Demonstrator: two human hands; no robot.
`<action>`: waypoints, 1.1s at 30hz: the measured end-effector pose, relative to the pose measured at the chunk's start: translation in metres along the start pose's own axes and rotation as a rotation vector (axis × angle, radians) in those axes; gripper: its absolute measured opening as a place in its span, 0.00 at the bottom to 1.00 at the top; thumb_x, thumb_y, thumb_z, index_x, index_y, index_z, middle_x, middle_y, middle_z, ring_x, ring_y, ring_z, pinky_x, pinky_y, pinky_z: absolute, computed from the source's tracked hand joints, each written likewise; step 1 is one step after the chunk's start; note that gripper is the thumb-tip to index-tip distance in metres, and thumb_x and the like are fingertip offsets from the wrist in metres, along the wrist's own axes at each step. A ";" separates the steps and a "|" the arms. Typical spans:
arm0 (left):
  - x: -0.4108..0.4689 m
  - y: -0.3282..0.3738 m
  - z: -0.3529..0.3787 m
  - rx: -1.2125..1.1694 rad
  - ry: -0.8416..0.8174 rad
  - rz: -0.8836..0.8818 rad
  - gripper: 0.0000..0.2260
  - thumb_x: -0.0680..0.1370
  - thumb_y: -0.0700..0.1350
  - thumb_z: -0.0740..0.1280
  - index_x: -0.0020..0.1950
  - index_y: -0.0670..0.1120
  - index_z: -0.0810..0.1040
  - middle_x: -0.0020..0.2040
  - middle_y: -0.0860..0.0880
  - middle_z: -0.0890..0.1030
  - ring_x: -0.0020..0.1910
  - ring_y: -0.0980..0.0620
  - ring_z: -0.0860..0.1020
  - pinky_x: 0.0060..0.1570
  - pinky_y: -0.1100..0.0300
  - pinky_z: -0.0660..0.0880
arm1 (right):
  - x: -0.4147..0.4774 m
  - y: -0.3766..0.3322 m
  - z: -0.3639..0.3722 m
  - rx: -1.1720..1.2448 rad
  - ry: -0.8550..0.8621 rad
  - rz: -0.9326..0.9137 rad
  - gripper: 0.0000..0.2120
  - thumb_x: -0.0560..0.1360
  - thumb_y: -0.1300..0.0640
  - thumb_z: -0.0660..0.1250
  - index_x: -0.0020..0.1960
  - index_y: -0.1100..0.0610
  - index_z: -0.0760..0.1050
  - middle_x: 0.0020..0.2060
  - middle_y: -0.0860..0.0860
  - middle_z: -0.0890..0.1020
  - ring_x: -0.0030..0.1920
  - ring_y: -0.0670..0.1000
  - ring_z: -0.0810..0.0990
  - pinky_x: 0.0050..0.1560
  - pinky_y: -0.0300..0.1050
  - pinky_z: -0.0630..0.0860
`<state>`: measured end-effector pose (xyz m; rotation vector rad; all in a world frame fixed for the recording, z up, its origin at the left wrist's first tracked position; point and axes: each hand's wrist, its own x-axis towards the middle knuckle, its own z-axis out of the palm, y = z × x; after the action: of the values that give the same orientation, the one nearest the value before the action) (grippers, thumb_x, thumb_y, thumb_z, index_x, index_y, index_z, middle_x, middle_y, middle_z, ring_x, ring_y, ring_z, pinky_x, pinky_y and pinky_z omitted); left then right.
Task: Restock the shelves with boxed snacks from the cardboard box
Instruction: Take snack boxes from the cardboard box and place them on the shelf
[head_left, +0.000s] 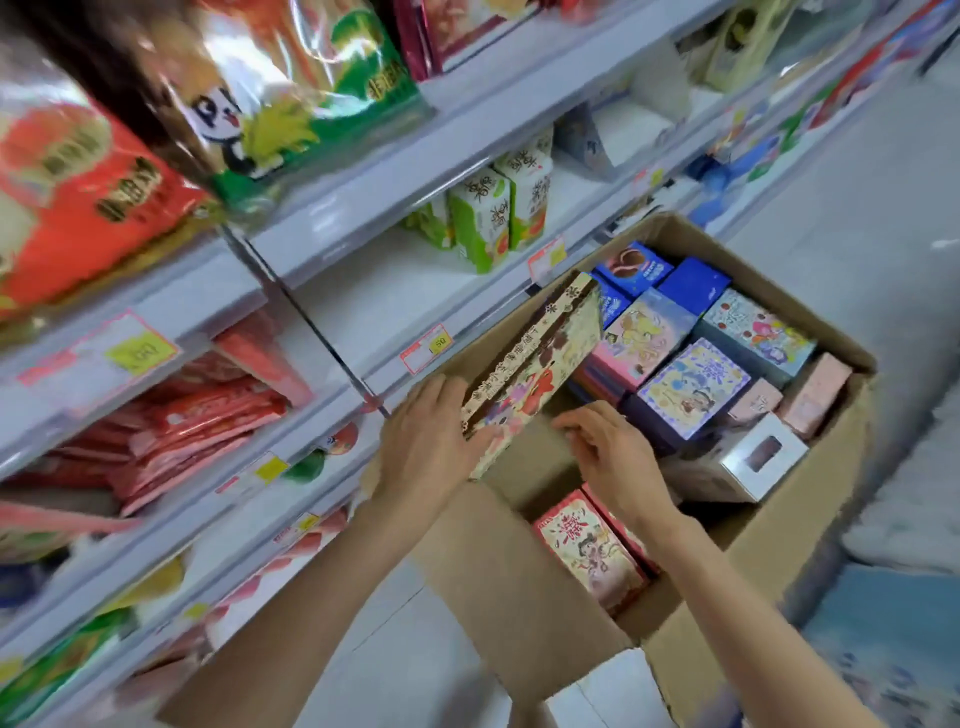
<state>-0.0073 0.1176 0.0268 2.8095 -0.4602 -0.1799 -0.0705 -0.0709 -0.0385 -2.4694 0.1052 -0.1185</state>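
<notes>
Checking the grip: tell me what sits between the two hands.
In the head view, the lower end of the cream flowered box lies between the left hand and the right hand.

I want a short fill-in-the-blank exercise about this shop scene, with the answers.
The left hand grips the long floral box over the cardboard box, whose far corner holds ____ boxes.
The cartons standing on the shelf are white and ____.
In it, the box nearest the person is ____.
Answers: blue; green; red.

Pale grey tiled floor (857, 171), white shelving (374, 296) (several tiers), even light
</notes>
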 end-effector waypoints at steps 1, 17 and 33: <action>-0.016 -0.009 -0.017 -0.053 0.078 -0.010 0.21 0.74 0.59 0.66 0.59 0.47 0.73 0.57 0.51 0.74 0.60 0.50 0.70 0.46 0.58 0.63 | 0.001 -0.017 -0.004 0.006 0.023 -0.026 0.11 0.72 0.68 0.64 0.50 0.56 0.79 0.45 0.52 0.78 0.39 0.54 0.79 0.38 0.49 0.78; -0.330 -0.248 -0.229 0.095 0.713 0.096 0.23 0.75 0.63 0.60 0.47 0.43 0.79 0.40 0.48 0.78 0.43 0.54 0.73 0.37 0.65 0.68 | -0.073 -0.358 0.036 0.271 -0.159 -0.330 0.30 0.72 0.54 0.72 0.66 0.41 0.60 0.48 0.39 0.72 0.44 0.43 0.75 0.39 0.31 0.67; -0.468 -0.422 -0.309 -0.033 1.003 -0.430 0.34 0.68 0.49 0.76 0.67 0.37 0.66 0.59 0.38 0.69 0.57 0.43 0.71 0.54 0.57 0.69 | -0.109 -0.592 0.129 0.488 -0.153 -0.671 0.17 0.69 0.52 0.74 0.53 0.53 0.73 0.40 0.48 0.79 0.38 0.48 0.74 0.35 0.34 0.67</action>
<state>-0.2720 0.7354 0.2290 2.4940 0.3695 1.0603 -0.1365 0.4828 0.2215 -1.9241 -0.7359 -0.2105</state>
